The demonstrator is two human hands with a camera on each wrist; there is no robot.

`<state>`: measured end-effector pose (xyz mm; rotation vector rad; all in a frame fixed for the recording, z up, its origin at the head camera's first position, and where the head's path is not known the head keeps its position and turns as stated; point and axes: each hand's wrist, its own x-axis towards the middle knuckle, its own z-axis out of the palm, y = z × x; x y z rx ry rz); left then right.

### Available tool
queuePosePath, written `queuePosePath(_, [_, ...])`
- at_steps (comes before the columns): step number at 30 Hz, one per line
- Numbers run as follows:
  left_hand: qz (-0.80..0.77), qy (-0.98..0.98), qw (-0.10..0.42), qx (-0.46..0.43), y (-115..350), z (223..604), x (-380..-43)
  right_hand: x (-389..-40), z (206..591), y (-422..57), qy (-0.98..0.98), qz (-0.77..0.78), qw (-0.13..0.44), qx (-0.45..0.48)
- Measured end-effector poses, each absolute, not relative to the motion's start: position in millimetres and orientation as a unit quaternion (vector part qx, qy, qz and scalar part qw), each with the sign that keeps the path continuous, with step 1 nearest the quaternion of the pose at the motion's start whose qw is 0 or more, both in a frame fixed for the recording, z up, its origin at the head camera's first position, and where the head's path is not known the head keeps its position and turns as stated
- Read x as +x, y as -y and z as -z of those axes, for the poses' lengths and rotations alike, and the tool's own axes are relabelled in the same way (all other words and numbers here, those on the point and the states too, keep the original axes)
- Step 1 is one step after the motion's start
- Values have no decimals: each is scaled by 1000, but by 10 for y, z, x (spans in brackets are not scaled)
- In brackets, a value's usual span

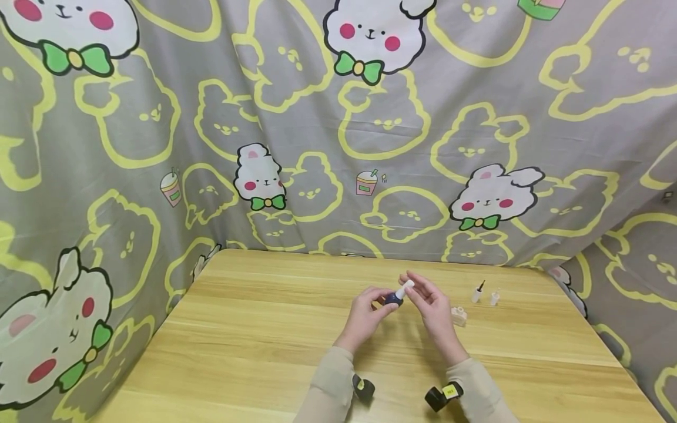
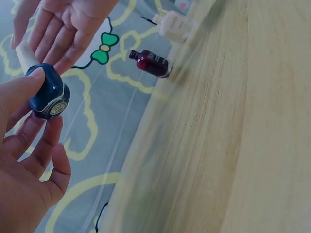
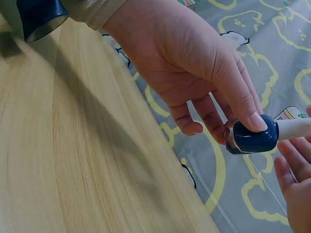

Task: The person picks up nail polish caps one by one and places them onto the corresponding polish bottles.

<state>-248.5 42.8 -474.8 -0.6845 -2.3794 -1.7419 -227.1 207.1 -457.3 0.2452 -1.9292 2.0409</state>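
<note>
Both hands meet around a small nail polish bottle [image 2: 47,94] of dark blue with a white cap [image 1: 406,286]. My left hand [image 1: 366,313] holds the blue body between thumb and fingers, the bottle tilted with its cap toward the right. At the cap end is my right hand [image 1: 431,302], its thumb and fingertips on either side of the white cap. A round label shows on the bottle's base in the left wrist view.
Right of the hands stands an uncapped pale nail polish bottle [image 1: 458,316]. Behind it two white caps stand brush-up, one with a dark brush [image 1: 478,292], one pale [image 1: 495,297]. The left wrist view also shows an uncapped dark red bottle [image 2: 153,63]. A patterned curtain [image 1: 317,129] borders the wooden table [image 1: 254,329].
</note>
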Motion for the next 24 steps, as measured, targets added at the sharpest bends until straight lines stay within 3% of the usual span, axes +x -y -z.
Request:
queuePosePath(14, [577, 782, 47, -231, -423, 4762, -2506, -2261, 4595, -2097, 693, -697, 152, 103])
queuePosePath(24, [577, 783, 48, -227, -421, 4757, -2506, -2252, 4559, -2070, 695, -699, 159, 52])
